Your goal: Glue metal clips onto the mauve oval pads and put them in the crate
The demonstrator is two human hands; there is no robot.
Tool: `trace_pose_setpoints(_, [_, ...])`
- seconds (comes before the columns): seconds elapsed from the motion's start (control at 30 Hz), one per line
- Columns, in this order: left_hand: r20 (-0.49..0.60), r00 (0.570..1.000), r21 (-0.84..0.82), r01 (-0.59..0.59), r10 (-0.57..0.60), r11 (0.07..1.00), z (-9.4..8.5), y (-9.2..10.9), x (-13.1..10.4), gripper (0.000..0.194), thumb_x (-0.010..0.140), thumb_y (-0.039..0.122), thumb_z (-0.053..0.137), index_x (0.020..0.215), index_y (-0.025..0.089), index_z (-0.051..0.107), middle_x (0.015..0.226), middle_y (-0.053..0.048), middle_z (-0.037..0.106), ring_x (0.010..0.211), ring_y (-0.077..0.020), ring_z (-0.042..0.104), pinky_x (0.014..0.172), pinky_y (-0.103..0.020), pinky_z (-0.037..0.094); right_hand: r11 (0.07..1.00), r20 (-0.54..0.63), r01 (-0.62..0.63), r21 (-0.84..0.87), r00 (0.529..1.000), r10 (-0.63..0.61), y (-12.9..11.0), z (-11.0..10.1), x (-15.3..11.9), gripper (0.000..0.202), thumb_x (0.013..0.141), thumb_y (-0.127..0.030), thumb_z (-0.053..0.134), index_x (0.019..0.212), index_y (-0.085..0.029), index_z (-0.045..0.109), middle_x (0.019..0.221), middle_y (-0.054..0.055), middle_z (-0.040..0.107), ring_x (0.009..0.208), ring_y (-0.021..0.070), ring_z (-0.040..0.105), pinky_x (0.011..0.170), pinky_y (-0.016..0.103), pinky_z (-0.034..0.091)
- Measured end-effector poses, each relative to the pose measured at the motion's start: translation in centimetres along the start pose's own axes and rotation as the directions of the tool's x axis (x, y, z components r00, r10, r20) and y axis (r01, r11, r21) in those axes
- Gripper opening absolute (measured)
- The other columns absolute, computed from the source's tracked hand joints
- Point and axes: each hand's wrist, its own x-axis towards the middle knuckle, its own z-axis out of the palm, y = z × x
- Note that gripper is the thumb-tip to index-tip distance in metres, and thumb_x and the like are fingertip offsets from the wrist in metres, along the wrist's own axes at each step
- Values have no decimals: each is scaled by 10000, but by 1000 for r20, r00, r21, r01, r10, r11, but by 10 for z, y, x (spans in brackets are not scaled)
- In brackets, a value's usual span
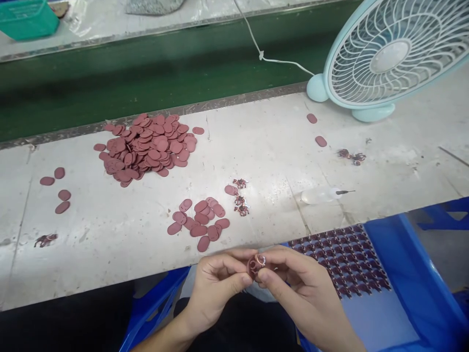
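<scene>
Just in front of the table's near edge, my left hand (218, 282) pinches a reddish-brown oval base (251, 268) between thumb and fingers. My right hand (302, 281) is closed on a small brown and white horse figure (261, 261), which lies against the base; whether the two are joined I cannot tell. Beyond my hands lies a loose group of oval bases (199, 231). Several similar horse figures (242, 210) rest right of that group, with a single base beside them. A clear squeeze bottle (318, 196) with a thin dark tip lies further right.
A large heap of oval bases (146, 149) sits at the back left of the white table (252, 142). A light-blue fan (390, 56) stands back right. Rows of figures (340, 259) fill part of a blue tray (432, 274) below. A green basket (29, 19) is far left.
</scene>
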Motion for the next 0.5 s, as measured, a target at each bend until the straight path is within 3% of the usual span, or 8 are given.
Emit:
trace_pose_setpoints(0.2, [3,1000,8,-31,31,999,1,-4,-2,108,805,98,779,812,205,793,1131,-76,767,1042,-247,718,922,-362,580,999,-4,34,-24,999,-34,0,-2,2,164,894,-279,713,1024,-371,751,950,-28,746,825,151,730,722,211,608])
trace_pose_setpoints(0.5, [-16,998,33,-55,55,998,6,-2,-3,105,808,111,783,830,212,798,1146,-76,764,1016,-226,731,880,-331,598,994,-35,55,94,998,-52,11,0,-2,131,893,-288,716,1007,-350,737,942,-14,727,809,155,714,740,236,608])
